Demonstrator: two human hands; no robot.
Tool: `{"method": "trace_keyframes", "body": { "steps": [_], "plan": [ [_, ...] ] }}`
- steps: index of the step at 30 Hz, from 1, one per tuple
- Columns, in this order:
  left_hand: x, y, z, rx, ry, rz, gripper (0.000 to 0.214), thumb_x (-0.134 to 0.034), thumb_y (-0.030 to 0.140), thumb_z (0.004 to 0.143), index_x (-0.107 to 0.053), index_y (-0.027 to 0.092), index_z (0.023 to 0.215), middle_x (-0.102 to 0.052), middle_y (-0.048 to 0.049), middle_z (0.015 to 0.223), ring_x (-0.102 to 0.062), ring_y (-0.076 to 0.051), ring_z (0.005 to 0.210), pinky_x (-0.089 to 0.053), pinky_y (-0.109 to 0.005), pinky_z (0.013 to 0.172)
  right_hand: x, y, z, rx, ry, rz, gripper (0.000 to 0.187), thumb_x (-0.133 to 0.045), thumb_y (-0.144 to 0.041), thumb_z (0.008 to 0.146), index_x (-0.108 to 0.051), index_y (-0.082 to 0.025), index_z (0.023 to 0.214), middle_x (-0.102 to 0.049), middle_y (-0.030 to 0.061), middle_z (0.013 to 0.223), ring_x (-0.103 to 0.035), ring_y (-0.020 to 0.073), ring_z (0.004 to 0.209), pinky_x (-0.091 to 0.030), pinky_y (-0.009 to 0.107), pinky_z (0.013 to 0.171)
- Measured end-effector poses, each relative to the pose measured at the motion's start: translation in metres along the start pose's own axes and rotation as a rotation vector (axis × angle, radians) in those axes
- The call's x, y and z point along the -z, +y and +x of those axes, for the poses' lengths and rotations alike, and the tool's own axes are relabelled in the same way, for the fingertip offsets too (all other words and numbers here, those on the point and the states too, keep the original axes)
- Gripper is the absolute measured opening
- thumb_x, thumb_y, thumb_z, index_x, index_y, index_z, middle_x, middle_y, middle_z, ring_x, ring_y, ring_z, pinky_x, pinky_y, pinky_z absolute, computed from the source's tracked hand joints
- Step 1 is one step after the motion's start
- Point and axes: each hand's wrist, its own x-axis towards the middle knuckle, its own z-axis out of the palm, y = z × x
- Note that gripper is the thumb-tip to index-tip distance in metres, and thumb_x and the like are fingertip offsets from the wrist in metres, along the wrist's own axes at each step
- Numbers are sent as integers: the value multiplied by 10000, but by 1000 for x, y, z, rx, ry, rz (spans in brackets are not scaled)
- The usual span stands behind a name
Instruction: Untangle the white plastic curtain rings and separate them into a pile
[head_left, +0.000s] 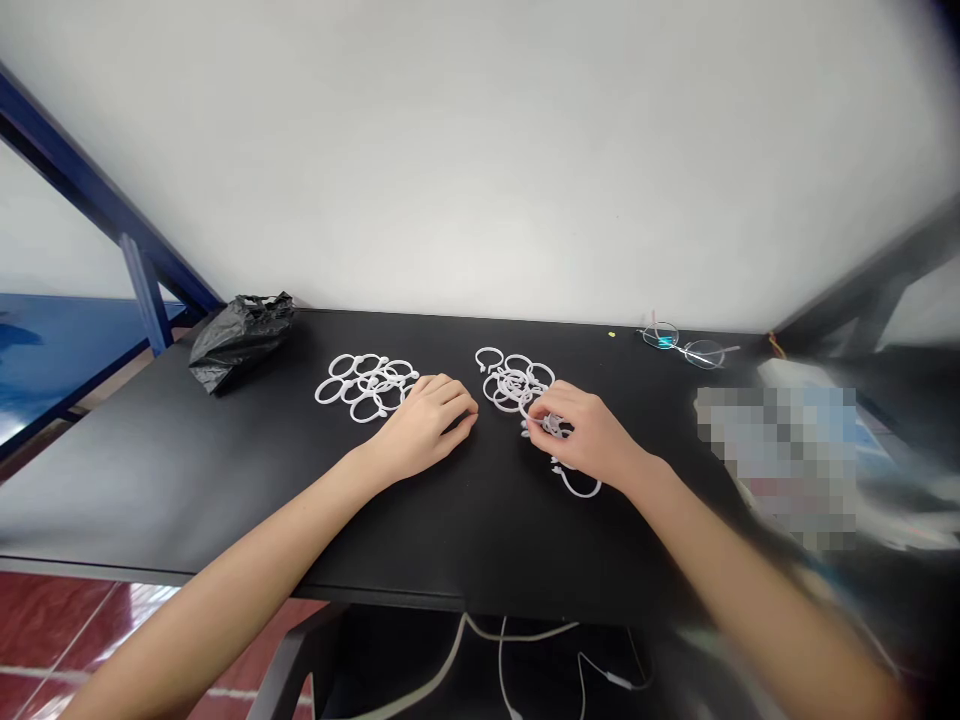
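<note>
R hand (589, 428): grip pinched on white curtain ring (526, 429), R ring pile (513, 384) just beyond. L hand (427, 420) beside L ring pile (367, 384), can't tell if grip's together. Blk worktop (450, 520).

Left forearm (262, 560) enters from near left, right forearm (742, 575) from near right; both bare, angled inward. Left hand (426, 424): palm down, digits loosely curled, thumb close to fingertips, contact unclear. Right hand (589, 430): knuckles up, digits bent in a pinch, pointing left. Hands apart.
</note>
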Motion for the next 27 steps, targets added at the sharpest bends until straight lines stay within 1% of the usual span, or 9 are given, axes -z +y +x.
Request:
{"method": "trace_keyframes", "body": {
  "steps": [2,5,8,11,15,17,21,23,27],
  "plan": [
    [0,-1,0,0,1,-1,182,-422,220,993,-587,170,934,-643,-60,952,-532,-200,911,-394,-365,843,1,1,0,4,49,17,137,-605,-113,842,-586,-198,736,-625,2,701,-564,149,698,-459,266,615],
    [1,-1,0,4,22,-27,173,-429,223,989,-590,171,950,-644,-66,956,-535,-207,912,-403,-379,848,0,1,2,80,206,9,136,-604,-111,866,-610,-196,761,-623,8,684,-549,145,661,-469,276,601],
    [4,6,-1,38,81,-207,204,-516,289,960,-560,180,1127,-644,-81,1050,-554,-220,971,-428,-400,895,-4,-3,4,219,314,17,102,-618,-110,883,-637,-196,831,-649,23,711,-566,165,710,-517,318,672],
    [4,14,0,123,77,-603,396,-535,348,953,-464,191,1310,-655,-74,1051,-606,-190,933,-482,-372,884,-11,-9,3,349,239,26,95,-626,-108,893,-663,-193,917,-692,43,794,-609,209,896,-555,363,784],
    [-1,17,5,315,-41,-1048,371,-535,374,954,-555,140,1241,-667,-19,780,-646,-142,701,-536,-306,743,-19,-17,0,412,130,52,188,-584,-94,917,-676,-191,1049,-715,59,899,-599,236,1064,-574,391,867],
    [-3,14,7,396,-65,-1149,378,-594,379,923,-596,122,1201,-682,-20,755,-660,-142,679,-546,-309,747,-21,-18,0,409,152,66,227,-566,-85,921,-678,-203,1079,-715,70,972,-616,230,1069,-575,409,886],
    [-3,6,7,457,-22,-1228,380,-636,377,900,-624,136,1192,-701,-26,816,-675,-140,705,-552,-319,794,-21,-18,-1,303,313,87,246,-601,-111,902,-679,-215,1111,-689,113,1143,-665,221,1022,-599,395,829],
    [-1,5,6,463,-7,-1235,379,-645,363,898,-616,150,1210,-696,-14,800,-673,-130,695,-545,-315,808,-21,-18,-1,230,363,122,247,-635,-139,889,-681,-215,1119,-719,95,1056,-699,196,907,-615,345,753],
    [3,7,4,422,-13,-1237,370,-662,328,888,-596,158,1210,-676,-7,797,-669,-127,706,-534,-311,804,-22,-19,-2,100,364,221,146,-661,-181,879,-716,-220,1008,-742,28,832,-693,141,661,-606,267,601]
  ]
}}
